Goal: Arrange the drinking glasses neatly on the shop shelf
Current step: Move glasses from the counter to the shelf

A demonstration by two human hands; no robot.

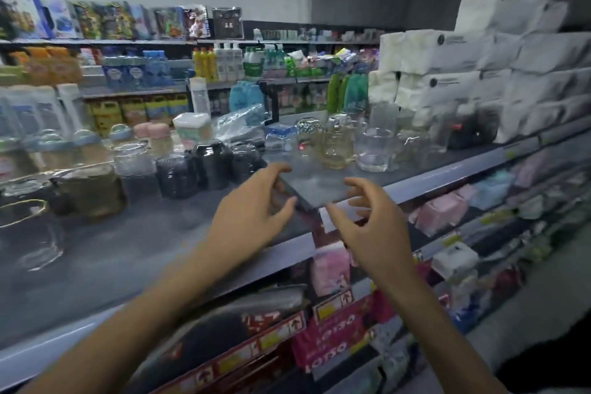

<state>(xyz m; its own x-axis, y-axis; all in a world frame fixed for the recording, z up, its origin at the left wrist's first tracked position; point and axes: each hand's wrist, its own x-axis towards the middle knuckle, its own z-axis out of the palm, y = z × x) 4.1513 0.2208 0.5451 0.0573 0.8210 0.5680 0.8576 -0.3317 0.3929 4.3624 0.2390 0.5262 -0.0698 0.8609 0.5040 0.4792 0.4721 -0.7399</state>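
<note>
A clear drinking glass (311, 184), blurred by motion, hangs just above the front edge of the grey shelf (128, 253). My left hand (252, 206) grips its left side with curled fingers and thumb. My right hand (361, 217) curls round its right side. Behind it stand dark smoked glasses (195, 173) and, further right, clear and amber handled mugs (355, 147). More glassware sits at the left: a ribbed clear glass (131, 158), a brownish glass (91, 192) and a gold-rimmed clear glass (27, 233).
White tissue packs (479, 73) are stacked at the shelf's right end. Plastic jars and wrapped goods (192, 128) stand at the back. Pink and red packages (332, 339) fill the lower shelves. The shelf surface in front of me, left of my hands, is bare.
</note>
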